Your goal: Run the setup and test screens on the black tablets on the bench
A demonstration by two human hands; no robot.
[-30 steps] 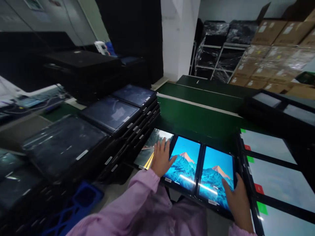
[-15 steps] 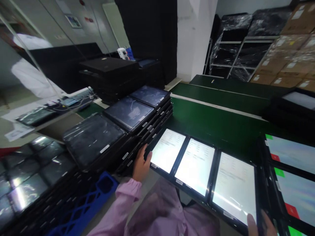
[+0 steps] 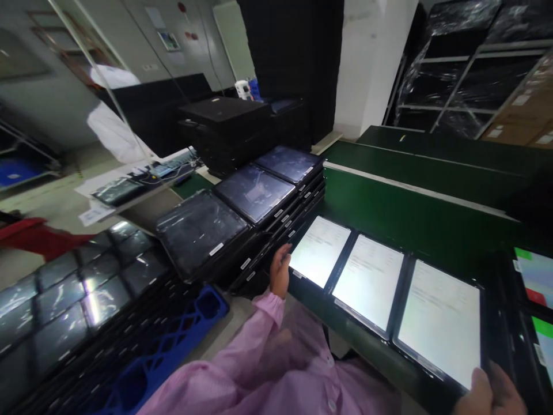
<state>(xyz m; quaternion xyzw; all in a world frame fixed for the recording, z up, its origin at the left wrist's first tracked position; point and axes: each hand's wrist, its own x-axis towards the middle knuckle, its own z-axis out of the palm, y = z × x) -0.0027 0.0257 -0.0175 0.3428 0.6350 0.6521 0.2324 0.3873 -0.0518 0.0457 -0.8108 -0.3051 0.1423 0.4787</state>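
Observation:
Three lit tablets sit side by side in a slanting row at the bench's near side, their screens white with faint text. My left hand grips the outer edge of the left tablet, thumb by the screen. At the other end, my right hand grips the lower right corner of the right tablet, its thumb over the frame. Between them lies the middle tablet, untouched by either hand. The undersides of the tablets and some fingertips are hidden.
Stacks of dark tablets stand left of my left hand. A blue plastic pallet bears more dark screens. Further lit screens lie at the right edge. The green bench stretches behind; a person's white sleeve shows far left.
The three tablets have shifted inward from the bench's near edge, with both hands still at the row's ends. My view has turned left, so the surroundings sit further right.

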